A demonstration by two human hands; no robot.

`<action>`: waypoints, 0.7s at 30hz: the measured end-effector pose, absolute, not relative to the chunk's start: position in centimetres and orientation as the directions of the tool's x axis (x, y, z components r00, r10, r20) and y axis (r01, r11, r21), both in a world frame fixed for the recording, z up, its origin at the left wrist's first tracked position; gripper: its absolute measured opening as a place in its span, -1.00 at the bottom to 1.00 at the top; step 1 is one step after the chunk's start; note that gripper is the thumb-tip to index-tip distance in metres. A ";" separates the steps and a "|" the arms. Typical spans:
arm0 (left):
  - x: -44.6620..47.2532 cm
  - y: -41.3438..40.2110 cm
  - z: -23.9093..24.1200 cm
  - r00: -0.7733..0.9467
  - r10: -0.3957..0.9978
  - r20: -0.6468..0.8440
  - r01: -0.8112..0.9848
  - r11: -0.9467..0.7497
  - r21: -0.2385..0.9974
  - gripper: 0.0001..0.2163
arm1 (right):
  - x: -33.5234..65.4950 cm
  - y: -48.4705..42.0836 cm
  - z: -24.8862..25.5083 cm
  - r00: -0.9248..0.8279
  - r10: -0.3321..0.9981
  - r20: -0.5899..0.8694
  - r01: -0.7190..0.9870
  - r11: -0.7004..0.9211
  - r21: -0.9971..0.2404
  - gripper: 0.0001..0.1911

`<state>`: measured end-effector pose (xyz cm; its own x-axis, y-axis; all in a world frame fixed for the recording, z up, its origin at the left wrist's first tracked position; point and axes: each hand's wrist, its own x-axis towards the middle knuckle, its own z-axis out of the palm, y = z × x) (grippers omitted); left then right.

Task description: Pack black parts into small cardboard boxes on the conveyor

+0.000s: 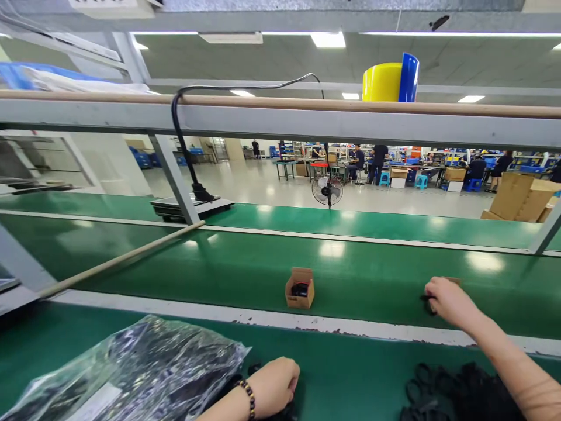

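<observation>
Your right hand (pixel 447 299) is out on the green belt (pixel 245 269), covering a small cardboard box (pixel 451 281).
It's pinching something dark there; left hand (pixel 274 386) sits clenched by the plastic bag (pixel 131 368), open box (pixel 300 287) mid-belt.

Right hand (pixel 447 301) reached forward, fingers curled, left hand (pixel 274 386) low, fisted

A glossy green belt (pixel 245 269), smooth and reflecting the ceiling lights, was seen under the right hand (pixel 447 301). Beyond that hand's grip, 1 small box (pixel 300 287) of matt brown cardboard was seen. Beside the left hand (pixel 274 386), a bag (pixel 131 368) of crinkled, shiny clear plastic was noted. The white metal edge strip (pixel 280 320) between was chipped and rough.
</observation>
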<state>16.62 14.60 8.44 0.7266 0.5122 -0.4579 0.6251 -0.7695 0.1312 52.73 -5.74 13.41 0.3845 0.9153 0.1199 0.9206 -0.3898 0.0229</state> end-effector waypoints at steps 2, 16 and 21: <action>16.6 14.7 8.3 0.727 0.509 -0.461 0.626 -0.767 0.140 -0.84 | 55.9 -6.3 13.4 0.432 0.884 0.180 0.884 -0.454 0.108 -0.80; 17.0 15.0 8.6 0.710 0.564 -0.422 0.666 -0.732 0.144 -0.89 | 57.5 -4.4 6.5 0.280 0.927 0.250 0.895 -0.346 0.281 -0.77; 20.8 14.2 11.3 0.813 0.570 -0.120 0.578 -0.764 0.287 -0.87 | 56.2 -3.2 5.2 0.332 0.913 0.235 0.894 -0.385 0.231 -0.75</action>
<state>20.84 14.22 11.34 0.8126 0.5703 -0.1203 0.5784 -0.7636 0.2870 56.23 -3.20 5.20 0.3323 0.9133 0.2353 0.8938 -0.3846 0.2305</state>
